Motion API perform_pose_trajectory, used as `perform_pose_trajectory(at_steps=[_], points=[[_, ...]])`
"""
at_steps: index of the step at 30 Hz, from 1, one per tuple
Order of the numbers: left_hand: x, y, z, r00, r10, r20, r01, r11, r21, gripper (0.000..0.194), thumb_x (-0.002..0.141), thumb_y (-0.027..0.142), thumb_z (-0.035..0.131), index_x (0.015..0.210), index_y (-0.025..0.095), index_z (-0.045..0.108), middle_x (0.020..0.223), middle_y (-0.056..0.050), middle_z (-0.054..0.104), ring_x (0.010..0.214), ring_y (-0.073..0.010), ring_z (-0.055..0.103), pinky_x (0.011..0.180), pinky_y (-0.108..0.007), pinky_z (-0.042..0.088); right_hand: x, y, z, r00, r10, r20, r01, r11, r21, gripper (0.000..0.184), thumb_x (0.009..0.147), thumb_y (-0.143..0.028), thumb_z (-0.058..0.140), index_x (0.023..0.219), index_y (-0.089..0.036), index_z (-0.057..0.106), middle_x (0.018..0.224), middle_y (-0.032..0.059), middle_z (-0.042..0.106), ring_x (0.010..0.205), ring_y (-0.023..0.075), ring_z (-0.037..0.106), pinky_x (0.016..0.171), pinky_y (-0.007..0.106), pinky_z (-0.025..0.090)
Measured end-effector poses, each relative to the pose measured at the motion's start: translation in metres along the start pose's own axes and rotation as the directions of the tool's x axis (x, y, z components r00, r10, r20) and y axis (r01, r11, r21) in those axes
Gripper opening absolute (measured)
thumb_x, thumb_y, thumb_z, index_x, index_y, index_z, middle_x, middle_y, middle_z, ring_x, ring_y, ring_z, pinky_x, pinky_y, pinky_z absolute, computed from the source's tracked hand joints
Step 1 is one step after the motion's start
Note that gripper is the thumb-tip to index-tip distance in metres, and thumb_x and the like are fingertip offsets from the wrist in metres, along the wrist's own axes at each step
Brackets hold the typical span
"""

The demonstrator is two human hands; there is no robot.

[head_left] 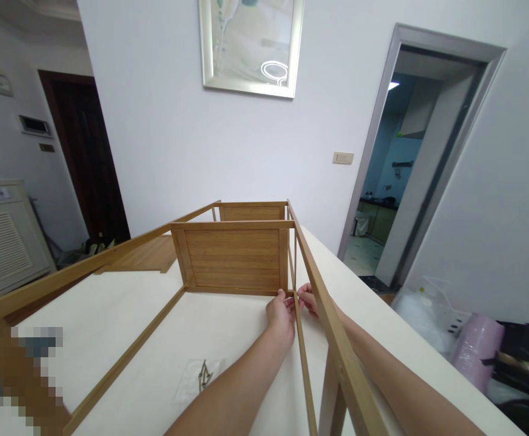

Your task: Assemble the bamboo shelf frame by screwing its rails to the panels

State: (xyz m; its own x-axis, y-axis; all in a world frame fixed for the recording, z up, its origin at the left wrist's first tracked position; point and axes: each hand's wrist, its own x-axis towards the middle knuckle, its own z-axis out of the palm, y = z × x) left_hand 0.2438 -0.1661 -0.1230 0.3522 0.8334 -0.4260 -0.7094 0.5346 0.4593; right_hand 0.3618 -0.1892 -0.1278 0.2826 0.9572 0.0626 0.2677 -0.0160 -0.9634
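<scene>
A wooden shelf frame [310, 260] lies on its side on a white table, its long rails running away from me. Across it stands a wooden shelf panel [237, 257]. My left hand [282, 313] is closed at the panel's lower right corner, inside the frame, by the lower rail [304, 363]. On the other side of that rail my right hand [308, 299] pinches at the same joint, its fingertips close to the left hand's. Anything between the right fingers is too small to make out. Several screws [204, 375] lie on a clear plastic bag left of my left forearm.
The white table [228, 327] reaches toward the wall. Another wooden panel [143, 257] lies at the left. On the floor at the right are a white basket [446, 315], a pink wrapped roll [477, 351] and dark items. A doorway opens at the right.
</scene>
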Motion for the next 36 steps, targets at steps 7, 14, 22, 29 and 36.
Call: perform_pose_trajectory(at_steps=[7, 14, 22, 29, 36], points=[[-0.008, 0.006, 0.004, 1.000, -0.007, -0.015, 0.008, 0.999, 0.035, 0.018, 0.095, 0.021, 0.050, 0.082, 0.012, 0.056, 0.061, -0.007, 0.063, 0.053, -0.0158, 0.064, 0.059, -0.026, 0.057, 0.013, 0.014, 0.002, 0.993, -0.114, -0.034, 0.110, 0.990, -0.088, 0.040, 0.081, -0.056, 0.057, 0.061, -0.022, 0.052, 0.057, 0.0005, 0.059, 0.058, 0.0154, 0.055, 0.057, 0.026, 0.042], [-0.010, 0.006, 0.005, 1.000, 0.009, 0.008, -0.009, 0.998, 0.055, 0.016, 0.093, 0.020, 0.052, 0.081, 0.011, 0.057, 0.060, -0.007, 0.063, 0.052, -0.0159, 0.064, 0.053, -0.024, 0.053, 0.012, 0.019, 0.000, 0.985, -0.165, -0.041, 0.159, 0.980, -0.123, 0.044, 0.086, -0.060, 0.047, 0.066, -0.022, 0.053, 0.058, 0.0003, 0.058, 0.060, 0.0170, 0.056, 0.063, 0.029, 0.044], [-0.006, 0.003, 0.003, 1.000, 0.020, 0.019, -0.021, 0.998, 0.056, 0.016, 0.093, 0.020, 0.051, 0.081, 0.012, 0.056, 0.061, -0.006, 0.063, 0.054, -0.0148, 0.063, 0.058, -0.024, 0.055, 0.011, 0.019, 0.003, 0.981, -0.188, -0.045, 0.180, 0.973, -0.144, 0.040, 0.086, -0.057, 0.048, 0.068, -0.022, 0.052, 0.061, -0.0007, 0.057, 0.062, 0.0162, 0.054, 0.063, 0.029, 0.043], [-0.007, 0.004, 0.003, 0.998, 0.026, 0.048, -0.029, 0.997, 0.066, 0.017, 0.092, 0.021, 0.053, 0.079, 0.012, 0.057, 0.063, -0.008, 0.064, 0.054, -0.0155, 0.063, 0.055, -0.025, 0.053, 0.009, 0.017, 0.002, 0.981, -0.189, -0.035, 0.182, 0.973, -0.142, 0.050, 0.086, -0.067, 0.044, 0.064, -0.022, 0.049, 0.057, -0.0010, 0.053, 0.059, 0.0156, 0.052, 0.061, 0.028, 0.042], [-0.002, 0.000, 0.000, 0.997, 0.035, 0.063, -0.040, 0.997, 0.071, 0.016, 0.091, 0.019, 0.056, 0.077, 0.011, 0.059, 0.064, -0.006, 0.064, 0.058, -0.0134, 0.063, 0.060, -0.023, 0.053, 0.007, 0.015, 0.005, 0.978, -0.193, -0.077, 0.182, 0.974, -0.134, 0.042, 0.086, -0.061, 0.049, 0.068, -0.023, 0.048, 0.063, -0.0011, 0.056, 0.064, 0.0161, 0.052, 0.062, 0.028, 0.042]])
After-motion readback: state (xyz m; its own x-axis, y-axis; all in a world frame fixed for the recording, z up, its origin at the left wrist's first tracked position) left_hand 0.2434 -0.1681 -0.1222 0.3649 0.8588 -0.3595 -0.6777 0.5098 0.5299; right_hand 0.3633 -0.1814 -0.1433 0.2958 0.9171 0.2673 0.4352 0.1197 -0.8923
